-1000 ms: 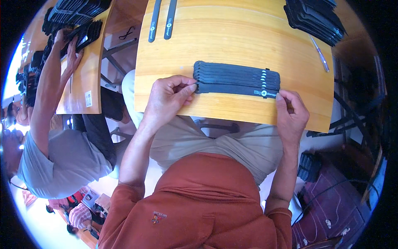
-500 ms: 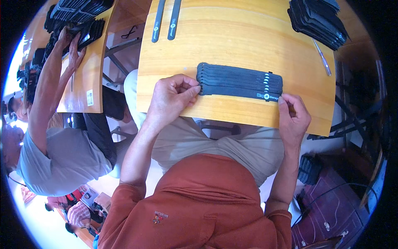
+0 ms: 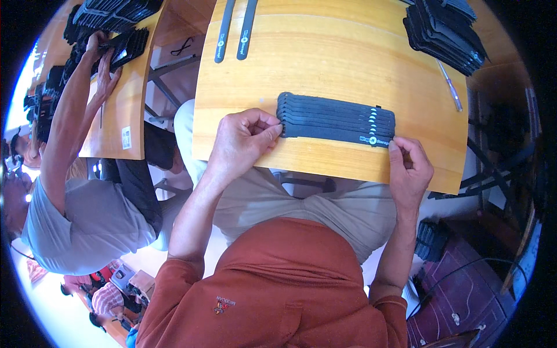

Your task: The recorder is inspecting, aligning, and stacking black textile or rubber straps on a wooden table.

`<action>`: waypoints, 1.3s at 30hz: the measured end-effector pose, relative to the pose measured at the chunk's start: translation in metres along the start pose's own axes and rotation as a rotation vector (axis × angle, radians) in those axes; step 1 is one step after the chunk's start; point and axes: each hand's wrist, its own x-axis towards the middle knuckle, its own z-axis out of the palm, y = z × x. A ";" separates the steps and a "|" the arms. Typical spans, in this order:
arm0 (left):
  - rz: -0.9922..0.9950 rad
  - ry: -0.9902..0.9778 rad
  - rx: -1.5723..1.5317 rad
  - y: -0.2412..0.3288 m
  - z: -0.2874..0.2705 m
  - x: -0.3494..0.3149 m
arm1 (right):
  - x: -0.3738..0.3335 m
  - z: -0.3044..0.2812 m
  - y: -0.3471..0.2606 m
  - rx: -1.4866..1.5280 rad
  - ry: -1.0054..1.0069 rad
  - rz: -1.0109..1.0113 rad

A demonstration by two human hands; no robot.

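A fanned row of several dark straps (image 3: 331, 120) lies crosswise on the wooden table in front of me, each strap overlapping the one behind it. White printed marks line up near their right ends. At the left end, my left hand (image 3: 245, 139) pinches the rounded tip of the nearest strap between thumb and forefinger. My right hand (image 3: 411, 168) has thumb and fingers closed at the right end of that same strap, by its corner. Two single dark straps, a left one (image 3: 223, 36) and a right one (image 3: 246, 36), lie lengthwise at the table's far left.
A stack of dark straps (image 3: 438, 37) stands at the table's far right, beside a thin clear-handled tool (image 3: 449, 87). At the left, a co-worker's hands (image 3: 105, 75) work among dark bundles (image 3: 119, 14) on another table (image 3: 116, 139). A purple bag-like thing (image 3: 464, 296) lies low at the right.
The table and straps sit slightly lower in the picture. Both hands keep their places at the two ends of the strap row.
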 end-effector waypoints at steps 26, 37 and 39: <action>-0.052 0.042 -0.041 0.002 0.002 0.001 | -0.001 0.000 0.000 0.025 0.003 -0.069; -0.025 0.040 -0.060 -0.004 0.002 0.001 | -0.002 0.001 -0.001 0.020 0.003 -0.056; -0.012 0.034 -0.066 -0.003 0.002 0.002 | -0.001 0.001 -0.001 0.003 0.011 -0.081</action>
